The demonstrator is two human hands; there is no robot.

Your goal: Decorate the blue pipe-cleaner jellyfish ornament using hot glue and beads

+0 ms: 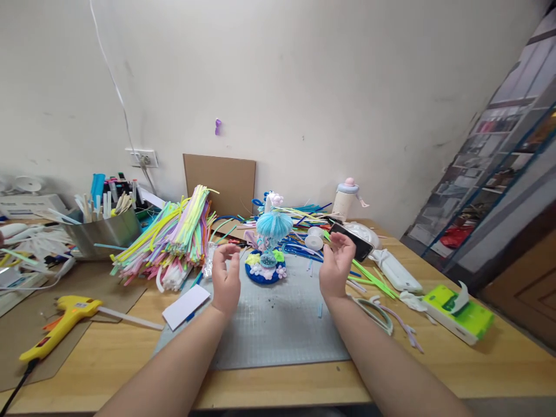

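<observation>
A pipe-cleaner ornament (273,226) stands upright on a round dark-blue base (266,278), with a fluffy light-blue canopy and small pastel flowers. Beneath it lies a grey cutting mat (278,324). My left hand (226,278) is raised to the left of the ornament, fingers curved and apart, with nothing visible in it. To the right, my right hand (336,263) faces it with fingers loosely bent and holds nothing I can see. Neither hand touches the ornament. A white card (186,307) rests by my left wrist.
Bundled pastel pipe cleaners (174,237) pile up at left, near a yellow glue gun (65,324) and a metal container (104,234) of sticks. At right are a phone (351,240), a white spool (314,238), a bottle (346,200) and a green tissue pack (458,313).
</observation>
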